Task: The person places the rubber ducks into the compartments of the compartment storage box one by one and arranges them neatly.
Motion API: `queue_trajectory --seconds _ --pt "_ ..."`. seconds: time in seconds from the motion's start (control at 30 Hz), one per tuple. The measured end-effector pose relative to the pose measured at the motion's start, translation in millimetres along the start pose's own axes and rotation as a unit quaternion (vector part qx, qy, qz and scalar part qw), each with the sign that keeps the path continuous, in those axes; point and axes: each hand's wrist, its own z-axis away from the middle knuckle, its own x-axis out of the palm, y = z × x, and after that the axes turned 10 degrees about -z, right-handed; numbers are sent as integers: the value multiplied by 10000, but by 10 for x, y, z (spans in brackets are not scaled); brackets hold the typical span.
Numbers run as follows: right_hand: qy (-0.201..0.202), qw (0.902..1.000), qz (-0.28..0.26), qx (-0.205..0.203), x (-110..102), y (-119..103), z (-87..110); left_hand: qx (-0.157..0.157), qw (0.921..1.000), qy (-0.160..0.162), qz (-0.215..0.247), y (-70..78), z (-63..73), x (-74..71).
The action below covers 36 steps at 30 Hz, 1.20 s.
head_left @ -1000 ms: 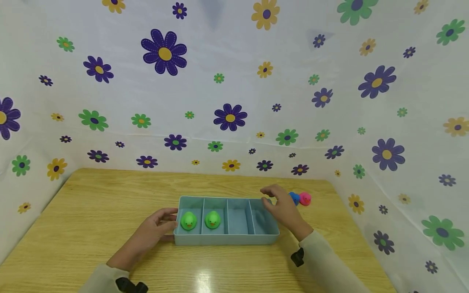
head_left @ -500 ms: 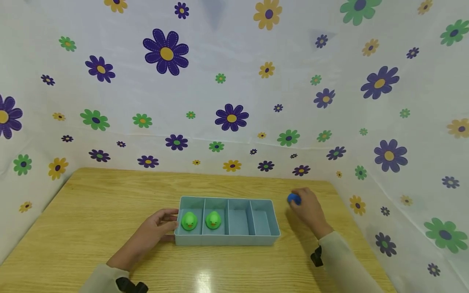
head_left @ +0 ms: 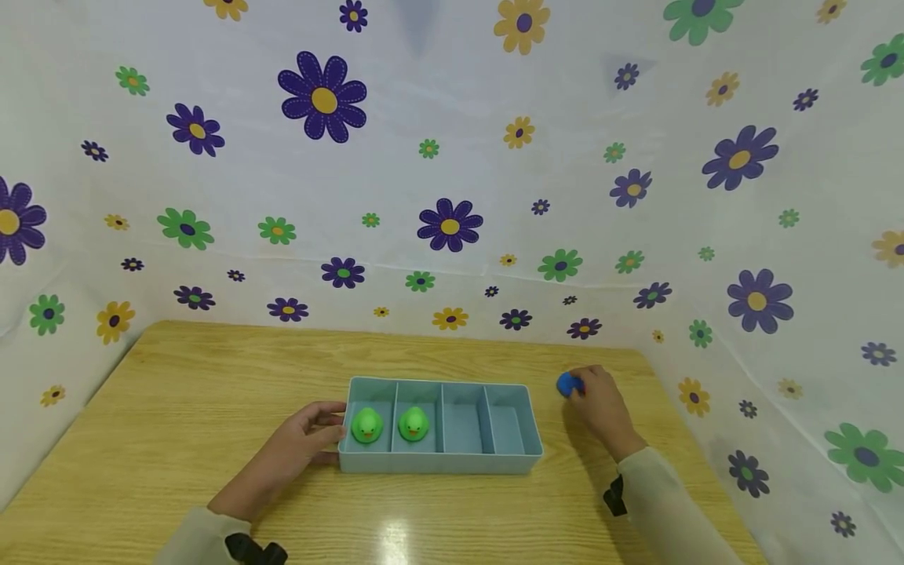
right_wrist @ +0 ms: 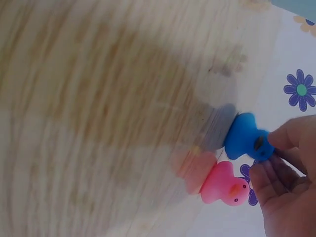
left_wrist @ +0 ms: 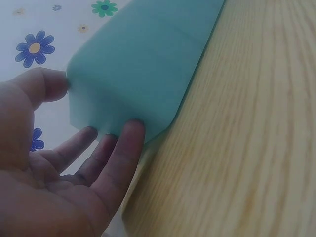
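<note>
A pale blue box (head_left: 438, 464) with several compartments in a row stands on the table. Two green rubber ducks (head_left: 367, 425) sit in its two left compartments, one in each. At the box's left end my left hand (head_left: 300, 439) rests spread fingertips on the end wall, thumb at the rim. To the right of the box my right hand (head_left: 603, 412) pinches a blue rubber duck (right_wrist: 242, 137) by its head between thumb and fingers. Right beside it on the table sits a pink rubber duck (right_wrist: 224, 185), mostly hidden behind the hand in the head view.
The wooden table (head_left: 212, 377) runs back to a white flower-patterned sheet (head_left: 395, 173) that hangs behind it and along both sides. Black bands with small devices (head_left: 256, 549) are strapped to both wrists.
My right hand has moved right from over the box's right end to the blue rubber duck and taken hold of it. The left hand has stayed at the box.
</note>
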Motion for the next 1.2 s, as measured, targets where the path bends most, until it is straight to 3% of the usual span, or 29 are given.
queue_trajectory --seconds 0.17,0.47,0.9,1.2 --pt "14 10000 -57 -7 18 36 1 -40 10000 -13 -16 -18 -9 -3" --pt "-187 9992 -151 331 36 63 -32 -50 10000 40 13 -36 -8 -5" --pt "-28 9976 -499 487 62 144 -5 -99 9998 139 -53 -28 -23 7" --pt "-77 9982 -369 474 52 114 -2 -32 10000 58 -11 -35 -27 6"
